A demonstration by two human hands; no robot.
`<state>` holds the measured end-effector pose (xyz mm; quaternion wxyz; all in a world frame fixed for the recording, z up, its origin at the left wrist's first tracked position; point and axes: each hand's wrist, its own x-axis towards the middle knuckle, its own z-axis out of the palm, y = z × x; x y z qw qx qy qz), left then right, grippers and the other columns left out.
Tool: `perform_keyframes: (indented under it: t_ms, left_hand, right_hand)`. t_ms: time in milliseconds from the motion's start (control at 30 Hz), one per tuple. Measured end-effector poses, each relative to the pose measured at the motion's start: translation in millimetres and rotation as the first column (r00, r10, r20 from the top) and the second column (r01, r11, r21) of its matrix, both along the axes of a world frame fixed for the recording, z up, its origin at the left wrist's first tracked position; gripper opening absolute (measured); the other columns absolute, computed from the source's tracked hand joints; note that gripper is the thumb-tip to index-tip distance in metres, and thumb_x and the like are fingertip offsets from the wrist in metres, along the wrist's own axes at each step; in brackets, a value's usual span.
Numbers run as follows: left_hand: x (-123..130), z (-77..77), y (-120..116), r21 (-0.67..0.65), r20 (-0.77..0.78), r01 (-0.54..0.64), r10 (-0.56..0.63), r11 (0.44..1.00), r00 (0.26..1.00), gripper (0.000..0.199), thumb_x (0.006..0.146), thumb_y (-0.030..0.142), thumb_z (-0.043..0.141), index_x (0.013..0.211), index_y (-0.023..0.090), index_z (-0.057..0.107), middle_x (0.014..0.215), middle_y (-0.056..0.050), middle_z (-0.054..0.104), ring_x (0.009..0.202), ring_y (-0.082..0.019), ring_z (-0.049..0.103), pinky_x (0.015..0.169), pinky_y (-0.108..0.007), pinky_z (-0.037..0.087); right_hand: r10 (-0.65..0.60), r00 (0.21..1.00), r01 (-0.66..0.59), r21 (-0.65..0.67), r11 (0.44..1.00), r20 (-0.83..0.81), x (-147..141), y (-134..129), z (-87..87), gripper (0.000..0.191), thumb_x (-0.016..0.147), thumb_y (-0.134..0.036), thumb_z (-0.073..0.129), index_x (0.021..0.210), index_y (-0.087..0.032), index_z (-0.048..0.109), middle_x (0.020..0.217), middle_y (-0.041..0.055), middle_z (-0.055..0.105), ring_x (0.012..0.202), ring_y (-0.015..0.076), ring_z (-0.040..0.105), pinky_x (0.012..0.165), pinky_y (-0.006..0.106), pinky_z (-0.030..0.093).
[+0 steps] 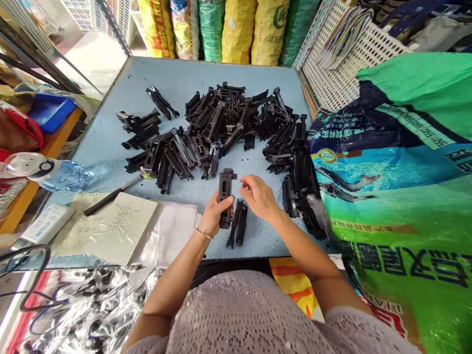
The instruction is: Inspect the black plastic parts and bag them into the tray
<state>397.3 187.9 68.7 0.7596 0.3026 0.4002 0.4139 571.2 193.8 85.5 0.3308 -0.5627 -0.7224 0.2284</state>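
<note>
A black slotted bracket-like part (225, 189) stands upright in my left hand (214, 212), thumb across its lower front. My right hand (259, 195) hovers just right of that part, fingers curled and slightly apart, with nothing visible in them. Below, between my hands, another black part (241, 223) with a forked end lies on the blue table (206, 246). Ahead of my hands spreads a large heap of similar black parts (217, 118). More of them (300, 172) are piled along the table's right side.
At left, a screwdriver (106, 200) and small metal bits (123, 220) lie on cardboard (96, 241), beside a plastic bottle (59, 173) and clear plastic bags (173, 231). A green printed sack (398, 196) borders the right edge. Filled sacks (239, 29) stand behind the table.
</note>
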Motion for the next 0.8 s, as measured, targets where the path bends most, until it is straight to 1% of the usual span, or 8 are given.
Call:
perform_keyframes:
  t_ms: [100,233,367,500,600,700,733,800]
  left_hand:
    - [-8,-1.4,-12,0.046,-0.072,0.027,-0.023,0.999,0.997,0.056,0.074,0.059,0.085,0.104,0.019,0.059,0.079,0.002,0.062,0.055,-0.009,0.054,0.051,-0.023,0.046]
    - [-19,-2.7,-10,0.105,-0.143,-0.155,0.169,0.982,0.975,0.059,0.076,0.071,0.077,0.102,0.020,0.059,0.081,0.001,0.061,0.055,-0.009,0.054,0.049,-0.024,0.047]
    - [-29,2.6,-1,0.027,-0.117,-0.229,0.231,0.973,0.966,0.061,0.074,0.073,0.077,0.100,0.019,0.061,0.078,0.001,0.061,0.056,-0.009,0.054,0.049,-0.023,0.044]
    - [-25,1.0,-8,-0.044,-0.059,-0.125,0.123,0.991,0.991,0.063,0.081,0.072,0.071,0.111,0.017,0.063,0.078,-0.001,0.061,0.056,-0.009,0.052,0.050,-0.023,0.042]
    - [-23,-4.4,-23,0.277,-0.231,-0.195,0.263,0.941,0.937,0.067,0.084,0.071,0.068,0.120,0.017,0.061,0.094,-0.007,0.067,0.073,-0.016,0.064,0.063,-0.028,0.051]
    - [-26,-1.2,-32,0.622,-0.306,-0.171,0.438,0.764,0.845,0.079,0.074,0.069,0.080,0.130,0.018,0.057,0.124,-0.013,0.067,0.111,-0.028,0.067,0.088,-0.037,0.056]
    - [-28,2.4,-31,0.605,-0.292,-0.171,0.416,0.778,0.861,0.076,0.075,0.069,0.079,0.129,0.019,0.058,0.124,-0.013,0.067,0.111,-0.028,0.067,0.088,-0.036,0.056]
    - [-31,11.2,-26,0.381,-0.197,-0.207,0.298,0.901,0.934,0.059,0.085,0.068,0.069,0.119,0.021,0.061,0.108,-0.009,0.070,0.089,-0.020,0.069,0.071,-0.031,0.055]
  right_hand:
    - [0.043,0.976,-0.072,-0.127,0.989,-0.212,-12,31,3.8,0.052,0.101,-0.071,0.036,0.082,-0.024,0.050,0.076,0.0040,0.058,0.073,0.0204,0.054,0.070,0.034,0.044]
    - [0.085,0.845,-0.343,-0.414,0.843,-0.529,-33,33,-0.4,0.058,0.102,-0.073,0.022,0.075,-0.026,0.042,0.057,-0.0047,0.038,0.049,0.0140,0.034,0.051,0.029,0.032]
    - [0.362,0.900,-0.415,-0.227,0.881,-0.241,-38,-8,-6.6,0.046,0.104,-0.063,0.038,0.084,-0.023,0.053,0.076,0.0029,0.058,0.070,0.0183,0.052,0.066,0.032,0.041]
    - [0.359,0.924,-0.373,-0.107,0.922,-0.128,-42,-43,-18.8,0.042,0.102,-0.057,0.046,0.076,-0.023,0.051,0.077,0.0063,0.059,0.076,0.0207,0.053,0.069,0.034,0.041]
    - [0.200,0.852,-0.392,-0.338,0.855,-0.484,-46,-53,-27.2,0.053,0.102,-0.066,0.038,0.070,-0.024,0.044,0.059,-0.0015,0.045,0.056,0.0149,0.042,0.055,0.030,0.037]
    - [0.070,0.704,-0.584,-0.519,0.625,-0.707,-44,-51,-22.6,0.061,0.101,-0.074,0.027,0.067,-0.026,0.038,0.049,-0.0076,0.028,0.042,0.0114,0.026,0.043,0.028,0.027]
    - [0.118,0.712,-0.603,-0.516,0.608,-0.693,-41,-48,-17.5,0.061,0.102,-0.073,0.028,0.068,-0.025,0.041,0.049,-0.0069,0.032,0.043,0.0115,0.029,0.043,0.028,0.029]
    - [0.328,0.803,-0.549,-0.402,0.733,-0.497,-33,-40,-4.3,0.053,0.105,-0.065,0.037,0.077,-0.021,0.052,0.062,-0.0010,0.051,0.055,0.0138,0.045,0.053,0.028,0.039]
